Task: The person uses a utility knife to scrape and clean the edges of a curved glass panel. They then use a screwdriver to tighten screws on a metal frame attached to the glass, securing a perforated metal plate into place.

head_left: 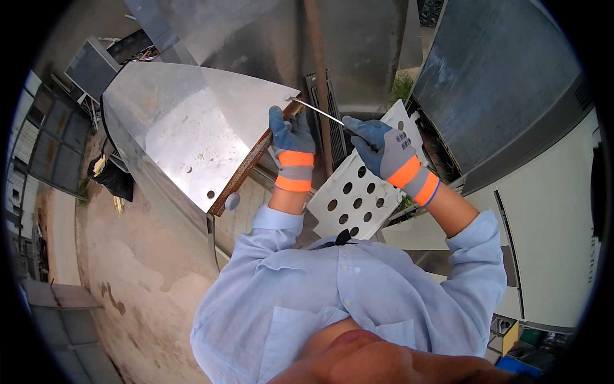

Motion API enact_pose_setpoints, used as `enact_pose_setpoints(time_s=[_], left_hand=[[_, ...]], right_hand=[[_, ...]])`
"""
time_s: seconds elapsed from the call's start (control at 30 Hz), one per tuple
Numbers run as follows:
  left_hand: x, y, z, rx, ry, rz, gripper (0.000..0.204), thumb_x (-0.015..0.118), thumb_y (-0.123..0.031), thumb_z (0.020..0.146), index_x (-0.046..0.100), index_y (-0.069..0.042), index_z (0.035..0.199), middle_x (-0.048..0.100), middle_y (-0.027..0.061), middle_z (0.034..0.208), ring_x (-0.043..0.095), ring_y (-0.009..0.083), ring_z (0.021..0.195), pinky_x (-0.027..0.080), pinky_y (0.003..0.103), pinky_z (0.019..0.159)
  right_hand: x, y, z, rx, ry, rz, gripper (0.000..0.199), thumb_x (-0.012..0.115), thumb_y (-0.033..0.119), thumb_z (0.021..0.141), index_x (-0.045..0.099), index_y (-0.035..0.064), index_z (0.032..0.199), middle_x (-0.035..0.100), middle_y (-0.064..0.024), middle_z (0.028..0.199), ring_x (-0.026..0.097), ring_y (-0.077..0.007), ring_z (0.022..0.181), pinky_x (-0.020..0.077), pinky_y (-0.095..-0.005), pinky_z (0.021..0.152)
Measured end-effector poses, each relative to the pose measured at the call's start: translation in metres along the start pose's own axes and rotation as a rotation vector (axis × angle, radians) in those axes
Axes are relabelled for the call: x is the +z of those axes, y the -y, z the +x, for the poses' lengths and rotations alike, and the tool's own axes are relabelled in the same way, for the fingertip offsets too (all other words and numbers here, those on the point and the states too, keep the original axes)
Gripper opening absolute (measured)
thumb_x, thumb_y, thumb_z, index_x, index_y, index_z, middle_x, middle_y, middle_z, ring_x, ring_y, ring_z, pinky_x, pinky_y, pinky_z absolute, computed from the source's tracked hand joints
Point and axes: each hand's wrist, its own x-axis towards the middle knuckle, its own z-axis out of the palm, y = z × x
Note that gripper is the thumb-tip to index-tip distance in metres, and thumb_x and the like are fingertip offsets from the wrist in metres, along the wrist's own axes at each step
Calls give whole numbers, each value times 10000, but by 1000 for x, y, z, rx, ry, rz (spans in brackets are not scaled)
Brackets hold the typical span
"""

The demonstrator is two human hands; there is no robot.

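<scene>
A shiny metal-topped unit (192, 128) with glassy curved sides stands in front of me to the left, and a rusty strip (246, 168) runs along its near edge. My left hand (291, 131), in a blue-grey glove with orange bands, is closed on that strip close to the far corner. My right hand (377, 144), gloved alike, grips a slim silver rod-like tool (323, 112). The tool's far end meets a small bolt or knob (290, 98) at the corner. Its handle is hidden in my fist. Another round knob (232, 201) sits at the strip's near end.
A white panel with round holes (352, 198) leans below my right hand. Behind it rise a brown pole (320, 77) and large metal sheets (256, 38). A big grey cabinet (499, 77) stands at right. A black bag (115, 179) lies on the concrete floor (134, 256).
</scene>
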Motion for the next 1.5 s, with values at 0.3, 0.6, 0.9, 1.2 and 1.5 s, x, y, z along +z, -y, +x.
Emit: enact_pose_setpoints(time_s=[0.3, 0.6, 0.9, 1.2, 1.5], left_hand=[[36, -49, -95, -623, 87, 404, 212, 638, -213, 907, 659, -82, 1071, 649, 43, 945, 631, 204, 935, 515, 396, 898], [71, -81, -15, 937, 573, 2149, 261, 573, -166, 881, 648, -113, 1125, 646, 121, 1116, 632, 323, 931, 507, 397, 834], [85, -81, -5, 577, 457, 2251, 197, 624, -222, 863, 671, -67, 976, 663, 126, 946, 647, 299, 812, 504, 379, 747], [108, -150, -104, 391, 142, 1503, 153, 605, -165, 911, 588, -20, 957, 664, 69, 855, 633, 127, 741, 477, 256, 608], [54, -295, -66, 312, 166, 1655, 215, 640, -125, 900, 681, -30, 1089, 679, 35, 943, 619, 105, 808, 499, 241, 717]], right_hand=[[-23, -15, 13, -115, 50, -92, 340, 620, 70, 857, 634, 122, 1193, 681, -113, 988, 660, -282, 828, 528, -335, 711], [11, -57, 6, -121, 15, 192, 352, 613, 27, 867, 617, 31, 1219, 671, -132, 1096, 661, -209, 949, 523, -296, 821], [25, -58, -6, 61, -68, 458, 342, 602, 72, 876, 625, 48, 1217, 678, -136, 1085, 674, -209, 947, 520, -282, 808], [11, -59, -16, 155, -80, 546, 390, 561, -13, 899, 564, 13, 1288, 666, -103, 1113, 631, -115, 983, 505, -225, 838], [10, -53, -31, 334, -57, 580, 398, 553, -8, 911, 540, 2, 1309, 644, -120, 1174, 618, -140, 1049, 481, -237, 885]])
